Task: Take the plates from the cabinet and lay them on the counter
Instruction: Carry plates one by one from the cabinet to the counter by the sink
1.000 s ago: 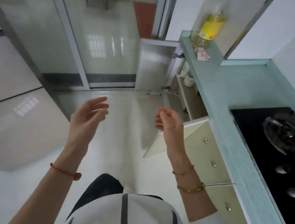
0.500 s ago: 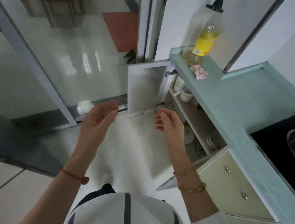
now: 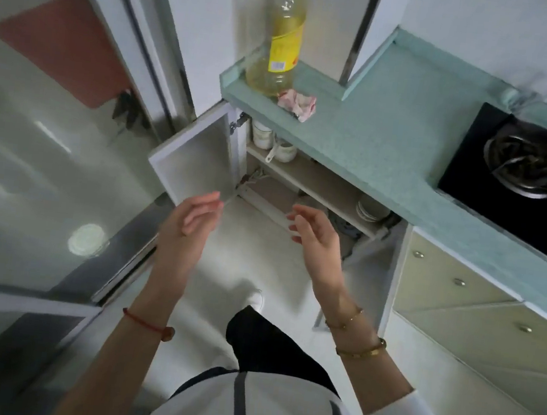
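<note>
Partly hidden under the counter (image 3: 392, 142), the plates (image 3: 369, 208) sit shelved; compared with before, we view the cabinet (image 3: 302, 183) closer, left hand (image 3: 192, 223) and right hand (image 3: 313, 232) both empty, fingers loosely spread.

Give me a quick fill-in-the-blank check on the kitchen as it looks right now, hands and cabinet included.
1. Both cabinet doors stand ____.
2. The stack of plates sits inside the cabinet, under the ____.
3. The left hand and right hand both hold ____.
4. On the counter, the crumpled cloth lies next to the ____.

Missing words: open; counter; nothing; bottle
</note>
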